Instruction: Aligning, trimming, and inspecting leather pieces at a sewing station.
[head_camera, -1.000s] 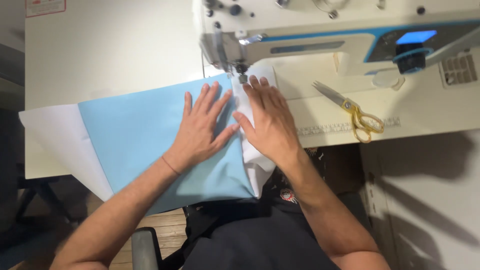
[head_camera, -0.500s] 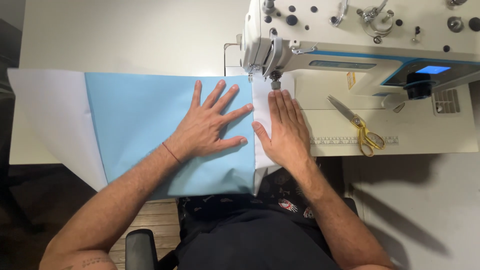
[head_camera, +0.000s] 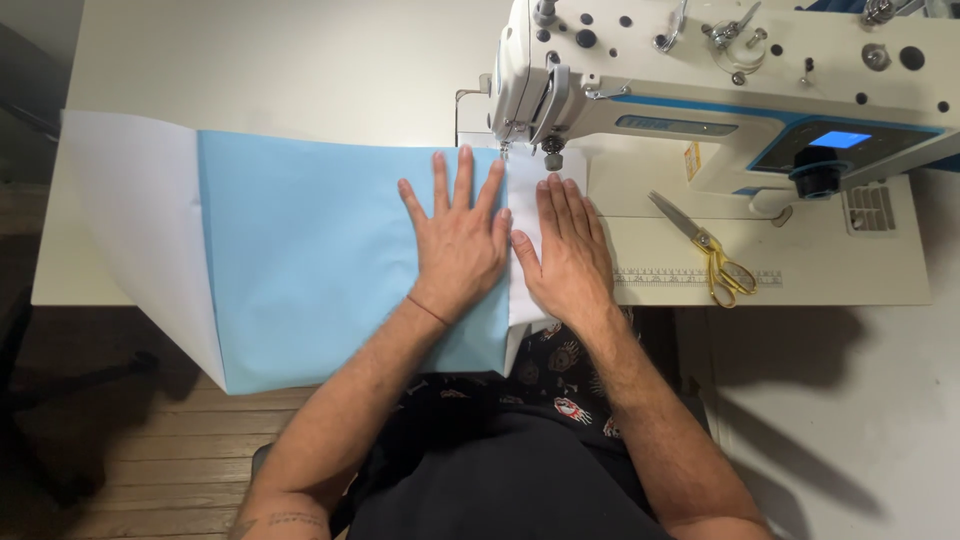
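A light blue fabric sheet (head_camera: 300, 250) lies over a white sheet (head_camera: 130, 220) on the sewing table. My left hand (head_camera: 460, 235) rests flat on the blue fabric's right end, fingers spread. Beside it, my right hand (head_camera: 565, 250) presses flat on the white strip (head_camera: 522, 190) just in front of the presser foot (head_camera: 552, 158) of the white sewing machine (head_camera: 720, 80). Neither hand grips anything. The fabric's near edge hangs over the table's front edge.
Yellow-handled scissors (head_camera: 705, 250) lie on the machine bed to the right of my right hand, above a printed ruler strip (head_camera: 690, 277). The cream table (head_camera: 280, 70) extends left and back. Wooden floor (head_camera: 160, 450) shows below.
The view has shifted so the fabric lies squarer. My hands have slid with the fabric toward the needle, and my left fingers are drawn closer together.
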